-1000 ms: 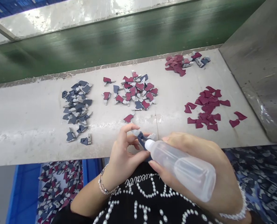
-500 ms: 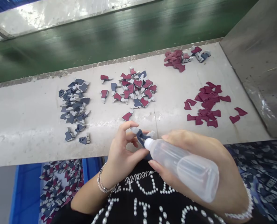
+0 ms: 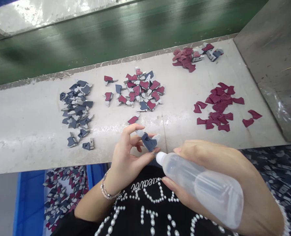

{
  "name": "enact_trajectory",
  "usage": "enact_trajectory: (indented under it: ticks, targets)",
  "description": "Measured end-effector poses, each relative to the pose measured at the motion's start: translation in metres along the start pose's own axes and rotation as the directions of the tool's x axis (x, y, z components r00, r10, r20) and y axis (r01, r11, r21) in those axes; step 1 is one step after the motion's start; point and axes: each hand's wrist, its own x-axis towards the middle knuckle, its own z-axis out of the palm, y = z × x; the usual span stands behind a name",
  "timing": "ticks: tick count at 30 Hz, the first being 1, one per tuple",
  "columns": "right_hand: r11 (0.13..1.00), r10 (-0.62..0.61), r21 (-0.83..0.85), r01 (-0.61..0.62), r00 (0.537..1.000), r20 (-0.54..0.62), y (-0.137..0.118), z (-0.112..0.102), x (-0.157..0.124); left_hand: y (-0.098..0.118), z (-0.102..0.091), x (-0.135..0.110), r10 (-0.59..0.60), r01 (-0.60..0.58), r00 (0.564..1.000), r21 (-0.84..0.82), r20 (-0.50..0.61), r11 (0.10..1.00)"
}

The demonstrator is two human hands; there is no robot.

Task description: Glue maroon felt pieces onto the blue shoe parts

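Pale workbench (image 3: 25, 137), navy piece (image 3: 148, 142) between left fingers (image 3: 130, 128)

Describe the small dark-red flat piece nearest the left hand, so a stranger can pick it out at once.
On the long off-white work surface, find the middle heap of dark-red and navy pieces. Just below it lies one small dark-red piece, apart from the heap and right above the left hand, while the others lie bunched together.

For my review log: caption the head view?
Left hand pinches a navy cut piece; right hand holds a translucent squeeze bottle beside it.
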Motion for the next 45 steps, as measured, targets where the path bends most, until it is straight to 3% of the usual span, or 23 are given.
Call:
enact_trajectory:
  ticks: [6, 12, 19, 29, 45]
  targets:
    - [0.999, 0.018, -0.032, -0.018, 1.0, -0.005, -0.001, -0.001, -0.002, 0.0, 0.0, 0.0, 0.035, -0.033, 0.999, 0.052, -0.039, 0.998]
    - [0.998, 0.052, -0.028, -0.055, 0.994, -0.097, 0.0, -0.002, -0.001, -0.001, -0.001, -0.001, 0.083, -0.075, 0.993, 0.104, -0.079, 0.992]
    - [0.999, 0.027, -0.021, -0.027, 1.0, -0.012, -0.002, 0.003, 0.001, 0.0, -0.001, -0.001, 0.095, -0.078, 0.99, 0.152, -0.104, 0.985]
    - [0.996, 0.084, 0.034, -0.081, 0.992, -0.095, 0.002, -0.005, 0.002, 0.002, -0.004, 0.0, 0.036, -0.034, 0.999, 0.055, -0.034, 0.998]
    - [0.995, 0.104, 0.018, -0.103, 0.993, -0.052, 0.002, -0.008, 0.001, 0.005, -0.003, 0.0, 0.031, -0.03, 0.999, 0.055, -0.013, 0.998]
